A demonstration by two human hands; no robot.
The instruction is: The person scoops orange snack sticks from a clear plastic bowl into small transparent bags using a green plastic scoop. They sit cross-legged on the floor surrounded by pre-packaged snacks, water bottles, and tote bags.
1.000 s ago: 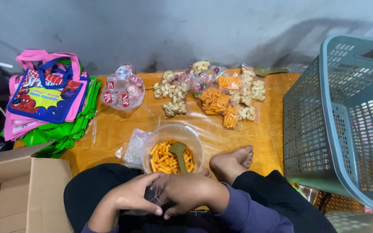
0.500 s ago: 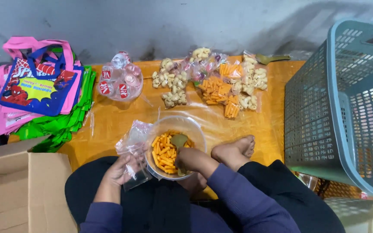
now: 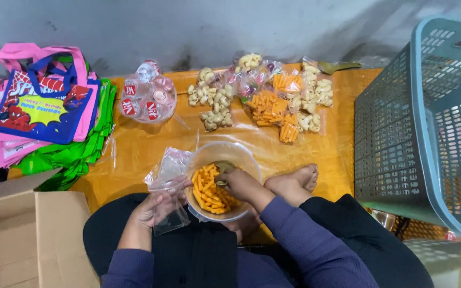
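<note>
I sit cross-legged on an orange mat (image 3: 145,146). My left hand (image 3: 153,208) holds a small clear plastic bag (image 3: 167,178) open beside a clear bowl (image 3: 241,154) of orange stick snacks (image 3: 206,189). My right hand (image 3: 241,184) reaches into the bowl and grips a green scoop (image 3: 223,167) among the snacks. My bare foot (image 3: 293,181) rests right of the bowl.
Filled snack bags (image 3: 265,98) lie at the mat's far side with a green scoop (image 3: 337,66). Sealed water cups (image 3: 146,98) sit at the back left. Printed tote bags (image 3: 46,114) are stacked left, a cardboard box (image 3: 25,240) near left, a grey-blue basket (image 3: 428,128) right.
My hands have risen from my lap. The left hand took up the clear bag and holds it beside the bowl; the right hand went into the bowl onto the scoop.
</note>
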